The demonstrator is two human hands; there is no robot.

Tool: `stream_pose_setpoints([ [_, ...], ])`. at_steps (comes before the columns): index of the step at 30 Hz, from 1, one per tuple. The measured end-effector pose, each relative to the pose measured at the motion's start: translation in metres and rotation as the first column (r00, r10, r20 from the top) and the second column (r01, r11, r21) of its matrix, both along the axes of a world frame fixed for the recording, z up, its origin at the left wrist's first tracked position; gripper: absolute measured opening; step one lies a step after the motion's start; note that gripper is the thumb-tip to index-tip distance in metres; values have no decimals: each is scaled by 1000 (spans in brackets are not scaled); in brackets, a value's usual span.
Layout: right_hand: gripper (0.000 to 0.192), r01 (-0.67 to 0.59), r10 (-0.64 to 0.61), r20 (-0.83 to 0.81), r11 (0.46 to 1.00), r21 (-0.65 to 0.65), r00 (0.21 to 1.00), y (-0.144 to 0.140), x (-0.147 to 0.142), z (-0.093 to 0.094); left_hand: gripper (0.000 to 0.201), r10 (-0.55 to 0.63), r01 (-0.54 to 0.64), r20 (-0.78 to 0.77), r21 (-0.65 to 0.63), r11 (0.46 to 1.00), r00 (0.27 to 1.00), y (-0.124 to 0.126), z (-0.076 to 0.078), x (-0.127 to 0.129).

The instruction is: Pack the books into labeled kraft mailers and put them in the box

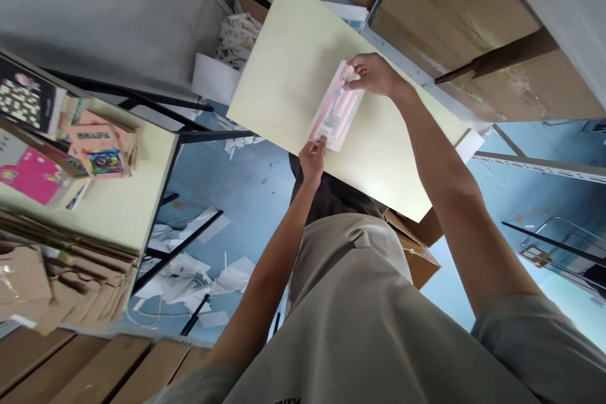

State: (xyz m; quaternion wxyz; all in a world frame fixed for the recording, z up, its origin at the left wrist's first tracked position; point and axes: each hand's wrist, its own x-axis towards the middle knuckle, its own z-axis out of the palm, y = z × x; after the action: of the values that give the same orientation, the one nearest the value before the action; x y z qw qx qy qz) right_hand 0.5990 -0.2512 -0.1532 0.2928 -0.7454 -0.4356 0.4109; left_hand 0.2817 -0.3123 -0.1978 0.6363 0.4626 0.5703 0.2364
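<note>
A flat packet (335, 107) with pink and white stripes and greyish print hangs tilted between my hands, over a pale yellow tabletop (284, 63). My left hand (312, 159) pinches its lower end, thumb on the upper face. At the upper right corner, by a small red edge, my right hand (374, 74) grips it between thumb and fingers. The print is too blurred to read. I cannot tell whether the packet touches the tabletop.
Large cardboard boxes (454, 19) stand along the table's far right side. On the left, another table (151, 158) bears books (99, 148) and flattened cardboard (71, 284). Paper scraps (180, 278) litter the blue floor, and an open carton (419, 259) sits below the table's near edge.
</note>
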Motion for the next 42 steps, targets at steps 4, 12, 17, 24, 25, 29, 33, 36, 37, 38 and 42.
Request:
stream_pose_setpoints([
  [4,48,-15,17,102,1000,-18,995,10,-21,-31,50,105,-110,-57,-85,990,993,14,1,1],
  [12,36,-21,119,339,959,-281,933,26,-65,-40,39,-335,268,-283,-251,930,899,52,10,-19],
  [17,44,75,58,376,941,-331,925,29,-79,-26,42,-683,590,-346,-346,730,643,88,23,-22],
  [24,42,225,-74,373,898,-379,925,43,-99,-8,24,-738,848,-574,-136,513,354,157,37,-4],
  [25,44,249,-89,387,888,-387,918,44,-106,-2,31,-690,871,-626,-32,489,364,169,37,2],
  [29,54,282,-123,392,881,-380,912,40,-141,21,68,-686,952,-661,210,222,306,200,31,29],
  [33,58,247,-130,290,875,-416,948,21,-176,40,74,-746,985,-649,161,59,151,206,30,47],
  [36,60,261,-160,259,865,-429,953,5,-193,55,80,-723,995,-689,98,-10,60,209,42,52],
  [37,58,269,-167,260,861,-432,951,1,-197,60,80,-710,997,-704,74,-35,27,210,48,53],
  [38,56,283,-177,272,859,-427,946,-3,-199,66,81,-696,997,-718,46,-61,-9,212,56,55],
  [42,50,409,-279,387,858,-311,879,-13,-188,105,87,-671,986,-742,110,-124,-2,216,95,76],
])
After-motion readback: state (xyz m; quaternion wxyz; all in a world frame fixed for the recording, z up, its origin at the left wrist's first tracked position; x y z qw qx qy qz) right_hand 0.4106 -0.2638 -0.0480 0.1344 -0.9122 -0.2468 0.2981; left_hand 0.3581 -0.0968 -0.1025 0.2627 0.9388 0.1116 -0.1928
